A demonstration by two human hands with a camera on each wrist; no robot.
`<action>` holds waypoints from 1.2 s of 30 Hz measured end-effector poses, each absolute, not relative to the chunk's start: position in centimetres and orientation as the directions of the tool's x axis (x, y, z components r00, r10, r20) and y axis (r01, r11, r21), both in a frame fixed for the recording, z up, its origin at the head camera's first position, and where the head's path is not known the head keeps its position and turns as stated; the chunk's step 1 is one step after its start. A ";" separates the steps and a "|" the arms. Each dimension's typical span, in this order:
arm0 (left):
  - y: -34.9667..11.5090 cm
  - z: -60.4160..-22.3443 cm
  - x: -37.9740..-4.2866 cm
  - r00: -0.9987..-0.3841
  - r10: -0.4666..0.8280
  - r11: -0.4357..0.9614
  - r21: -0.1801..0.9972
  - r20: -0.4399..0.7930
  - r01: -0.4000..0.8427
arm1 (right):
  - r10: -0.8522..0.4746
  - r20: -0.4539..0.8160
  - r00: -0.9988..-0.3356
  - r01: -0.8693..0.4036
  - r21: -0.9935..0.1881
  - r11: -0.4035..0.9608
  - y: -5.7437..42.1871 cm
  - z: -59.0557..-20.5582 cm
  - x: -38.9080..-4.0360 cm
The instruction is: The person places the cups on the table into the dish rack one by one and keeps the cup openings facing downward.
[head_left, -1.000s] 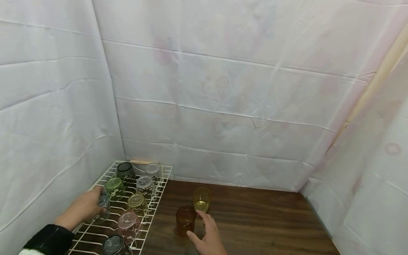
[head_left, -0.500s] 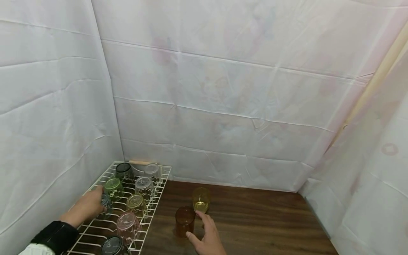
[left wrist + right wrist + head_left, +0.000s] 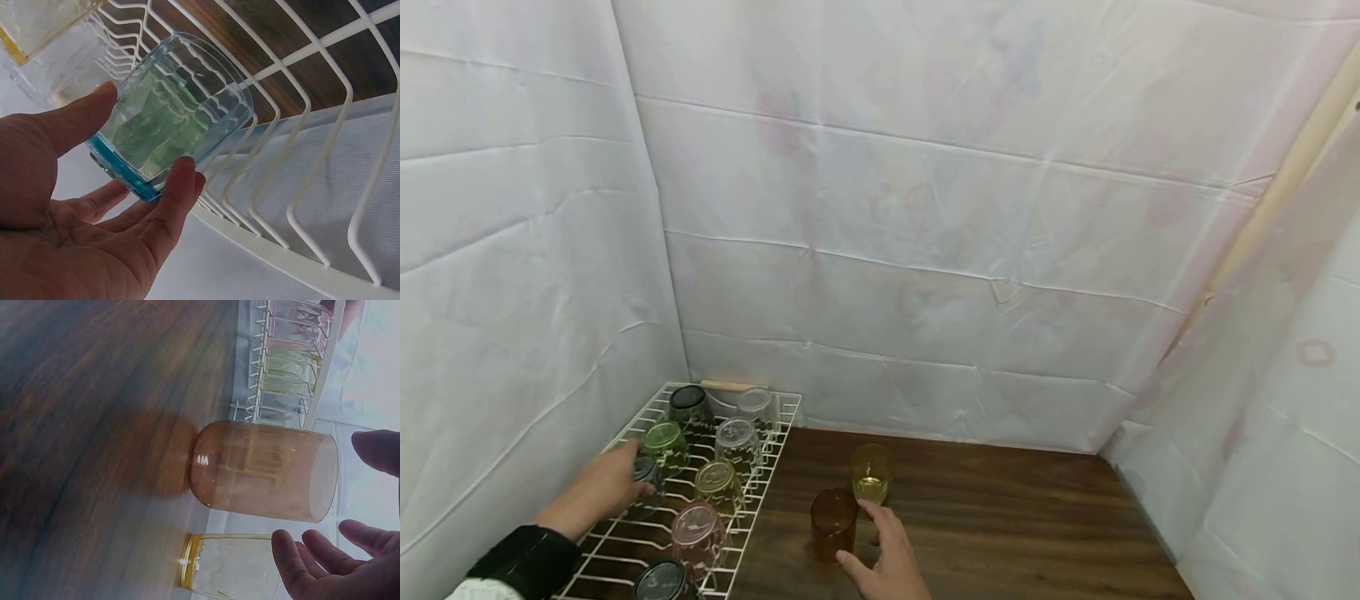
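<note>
In the head view my left hand [image 3: 598,490] is at the left side of a white wire rack [image 3: 651,548]. Its thumb and fingers grip a clear glass with a blue base [image 3: 178,109], turned base up, with its mouth toward the wires. My right hand [image 3: 887,554] hovers over the wooden table, thumb and fingers spread. Closest to it is a brown glass [image 3: 833,527], standing mouth up. Behind that stands a yellow glass [image 3: 871,475], overlapped by the right index fingertip in the head view. Nothing is between the right thumb and fingers in the right wrist view [image 3: 337,550].
Several upside-down glasses share the rack: a green one [image 3: 666,446], a yellow-tinted one [image 3: 718,486], a pink one [image 3: 697,535], a dark one [image 3: 664,582] and clear ones behind. White sheeting [image 3: 880,208] walls the wooden table [image 3: 1022,525] at back and sides.
My left hand and the blue-based glass shift only slightly, staying beside the green glass. The right hand hardly moves by the brown glass. The head view drifts a little.
</note>
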State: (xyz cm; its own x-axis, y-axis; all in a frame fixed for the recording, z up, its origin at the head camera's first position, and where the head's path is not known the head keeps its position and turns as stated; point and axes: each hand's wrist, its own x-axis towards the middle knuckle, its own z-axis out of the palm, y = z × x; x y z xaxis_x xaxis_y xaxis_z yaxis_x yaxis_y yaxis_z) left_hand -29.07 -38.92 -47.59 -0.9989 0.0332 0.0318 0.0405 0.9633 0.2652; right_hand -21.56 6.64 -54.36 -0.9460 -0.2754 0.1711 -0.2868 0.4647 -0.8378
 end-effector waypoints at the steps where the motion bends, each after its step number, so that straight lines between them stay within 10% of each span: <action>1: -38.9 -47.6 -29.1 -0.999 0.034 0.964 0.263 0.033 0.042 | -0.276 0.175 -0.945 -0.290 -0.837 0.463 6.7 -54.4 -21.6; 36: -39.2 -47.1 -28.5 -0.992 0.066 0.938 0.332 0.104 0.097 | -0.305 0.185 -0.934 -0.318 -0.818 0.478 6.2 -54.3 -22.1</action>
State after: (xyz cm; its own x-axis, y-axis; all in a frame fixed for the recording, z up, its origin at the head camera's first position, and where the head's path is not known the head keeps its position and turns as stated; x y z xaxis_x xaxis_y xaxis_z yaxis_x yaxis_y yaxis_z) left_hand -28.46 -39.23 -47.05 -0.9924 0.0658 0.1038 0.0969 0.9383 0.3319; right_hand -22.11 6.22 -54.27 -0.9342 -0.3053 0.1846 -0.3181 0.4785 -0.8184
